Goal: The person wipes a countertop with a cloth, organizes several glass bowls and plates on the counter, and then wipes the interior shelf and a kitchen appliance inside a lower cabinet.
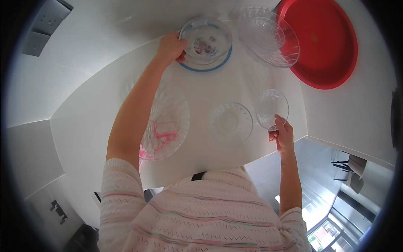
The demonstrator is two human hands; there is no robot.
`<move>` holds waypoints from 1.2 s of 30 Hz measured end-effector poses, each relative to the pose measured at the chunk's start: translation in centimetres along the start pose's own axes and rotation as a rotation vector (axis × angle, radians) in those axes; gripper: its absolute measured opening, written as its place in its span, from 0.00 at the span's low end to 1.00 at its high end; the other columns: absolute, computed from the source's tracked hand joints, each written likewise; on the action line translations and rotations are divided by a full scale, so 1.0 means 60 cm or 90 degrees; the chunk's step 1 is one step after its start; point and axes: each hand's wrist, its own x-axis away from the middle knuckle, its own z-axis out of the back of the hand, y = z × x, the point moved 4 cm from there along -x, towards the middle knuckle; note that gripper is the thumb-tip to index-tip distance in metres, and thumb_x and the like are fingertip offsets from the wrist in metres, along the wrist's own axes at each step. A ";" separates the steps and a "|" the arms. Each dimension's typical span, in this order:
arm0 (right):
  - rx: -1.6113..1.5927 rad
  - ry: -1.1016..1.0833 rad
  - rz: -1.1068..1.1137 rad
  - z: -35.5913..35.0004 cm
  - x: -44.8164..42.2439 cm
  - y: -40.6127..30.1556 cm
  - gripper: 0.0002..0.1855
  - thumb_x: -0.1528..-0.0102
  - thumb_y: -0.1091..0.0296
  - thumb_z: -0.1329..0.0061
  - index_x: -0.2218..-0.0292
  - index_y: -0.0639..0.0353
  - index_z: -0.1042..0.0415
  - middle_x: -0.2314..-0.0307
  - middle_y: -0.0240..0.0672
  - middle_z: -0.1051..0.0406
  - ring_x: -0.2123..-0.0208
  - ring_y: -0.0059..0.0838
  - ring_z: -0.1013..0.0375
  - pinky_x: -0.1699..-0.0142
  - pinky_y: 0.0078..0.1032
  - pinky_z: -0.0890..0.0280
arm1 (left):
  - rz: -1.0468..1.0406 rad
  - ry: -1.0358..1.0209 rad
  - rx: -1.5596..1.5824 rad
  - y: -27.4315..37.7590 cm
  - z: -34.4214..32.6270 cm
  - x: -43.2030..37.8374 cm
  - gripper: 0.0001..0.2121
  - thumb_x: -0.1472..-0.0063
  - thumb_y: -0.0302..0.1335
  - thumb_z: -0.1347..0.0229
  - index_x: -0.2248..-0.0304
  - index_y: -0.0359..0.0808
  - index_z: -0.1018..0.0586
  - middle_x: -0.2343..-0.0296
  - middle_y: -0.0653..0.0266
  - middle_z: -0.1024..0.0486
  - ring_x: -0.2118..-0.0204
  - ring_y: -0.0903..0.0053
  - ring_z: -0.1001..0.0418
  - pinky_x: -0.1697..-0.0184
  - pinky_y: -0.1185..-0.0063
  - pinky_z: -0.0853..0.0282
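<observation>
At the far side of the white table, my left hand [171, 48] grips the left rim of a clear round dish [220, 34]. That dish overlaps a blue-rimmed plate [206, 68]; whether they touch I cannot tell. A reddish-brown pattern or content shows through the dish's middle. On the right, my right hand [283, 135] pinches the near rim of a small clear bowl [270, 102] between thumb and fingers. A second small clear bowl [233, 123] sits on the table just left of it.
My left forearm partly covers a large clear patterned plate [179, 110], where pink-edged material [167, 135] shows. A large clear fluted bowl [267, 41] overlaps a red round tray [327, 47] at back right. The white table [204, 157] meets walls; grey sockets [47, 23] are at upper left.
</observation>
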 end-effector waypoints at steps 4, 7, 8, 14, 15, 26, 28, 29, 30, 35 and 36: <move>-0.002 -0.001 0.002 0.000 0.002 0.002 0.22 0.46 0.61 0.59 0.54 0.66 0.41 0.84 0.37 0.34 0.89 0.21 0.36 0.86 0.17 0.40 | 0.008 -0.009 -0.009 0.005 0.004 0.009 0.11 0.48 0.29 0.53 0.70 0.28 0.28 0.86 0.62 0.30 0.88 0.79 0.33 0.87 0.83 0.36; -0.010 0.019 -0.009 -0.002 0.005 0.002 0.19 0.46 0.61 0.60 0.55 0.64 0.39 0.85 0.36 0.35 0.90 0.21 0.38 0.86 0.17 0.41 | -0.138 0.120 -0.143 0.021 0.015 0.029 0.12 0.47 0.31 0.51 0.68 0.29 0.28 0.85 0.65 0.30 0.85 0.81 0.32 0.82 0.83 0.35; -0.009 0.017 -0.004 -0.004 0.004 0.002 0.19 0.46 0.61 0.59 0.56 0.64 0.38 0.85 0.35 0.35 0.90 0.21 0.38 0.86 0.17 0.42 | -0.278 0.241 -0.257 0.035 0.021 0.046 0.13 0.47 0.32 0.49 0.66 0.30 0.27 0.85 0.66 0.30 0.82 0.82 0.31 0.79 0.83 0.35; -0.058 0.010 0.044 0.005 -0.004 0.017 0.19 0.46 0.59 0.59 0.57 0.64 0.37 0.84 0.31 0.36 0.90 0.20 0.39 0.87 0.17 0.42 | -0.352 -0.334 -0.270 0.057 -0.131 0.187 0.15 0.51 0.33 0.46 0.65 0.33 0.26 0.80 0.58 0.28 0.76 0.67 0.30 0.69 0.74 0.35; -0.069 0.000 0.060 0.005 -0.005 0.017 0.19 0.46 0.59 0.58 0.58 0.64 0.37 0.84 0.30 0.37 0.90 0.19 0.39 0.87 0.17 0.42 | -0.325 -0.377 -0.308 0.051 -0.150 0.205 0.14 0.51 0.32 0.47 0.65 0.33 0.27 0.78 0.57 0.27 0.74 0.64 0.30 0.67 0.72 0.35; -0.098 -0.030 0.096 0.002 -0.004 0.021 0.21 0.46 0.57 0.58 0.58 0.65 0.38 0.85 0.29 0.39 0.89 0.18 0.41 0.87 0.17 0.42 | -0.359 -0.401 -0.295 0.016 -0.153 0.196 0.11 0.52 0.25 0.53 0.67 0.33 0.27 0.77 0.57 0.27 0.75 0.65 0.29 0.69 0.72 0.34; -0.096 -0.025 0.098 0.004 -0.005 0.022 0.21 0.46 0.58 0.58 0.58 0.65 0.38 0.85 0.29 0.39 0.89 0.19 0.41 0.87 0.16 0.42 | -0.132 -0.383 -0.141 0.060 -0.100 0.178 0.10 0.50 0.23 0.54 0.66 0.32 0.27 0.81 0.62 0.29 0.82 0.77 0.31 0.78 0.79 0.35; -0.094 -0.029 0.096 0.002 -0.005 0.022 0.21 0.46 0.58 0.58 0.57 0.66 0.38 0.85 0.29 0.38 0.90 0.19 0.41 0.87 0.17 0.42 | -0.103 -0.339 -0.075 0.071 -0.073 0.167 0.10 0.49 0.23 0.55 0.66 0.32 0.27 0.82 0.64 0.30 0.84 0.81 0.32 0.81 0.82 0.37; -0.092 -0.032 0.095 0.000 -0.005 0.022 0.21 0.46 0.57 0.58 0.57 0.66 0.38 0.85 0.30 0.38 0.90 0.19 0.41 0.86 0.17 0.42 | -0.075 -0.295 -0.009 0.078 -0.047 0.156 0.10 0.49 0.23 0.55 0.65 0.31 0.28 0.83 0.66 0.31 0.85 0.85 0.34 0.84 0.84 0.39; -0.090 -0.037 0.101 0.002 -0.003 0.021 0.22 0.46 0.57 0.58 0.57 0.66 0.39 0.84 0.30 0.38 0.88 0.19 0.41 0.86 0.16 0.42 | -0.077 -0.177 -0.004 0.100 0.012 0.123 0.12 0.50 0.22 0.55 0.64 0.28 0.29 0.85 0.66 0.31 0.84 0.84 0.33 0.84 0.85 0.38; -0.082 -0.034 0.102 0.010 0.000 0.024 0.22 0.46 0.57 0.58 0.56 0.66 0.39 0.84 0.31 0.38 0.88 0.19 0.40 0.86 0.16 0.42 | -0.070 -0.172 -0.013 0.095 0.007 0.121 0.13 0.50 0.22 0.54 0.64 0.28 0.29 0.85 0.66 0.31 0.84 0.84 0.33 0.84 0.84 0.38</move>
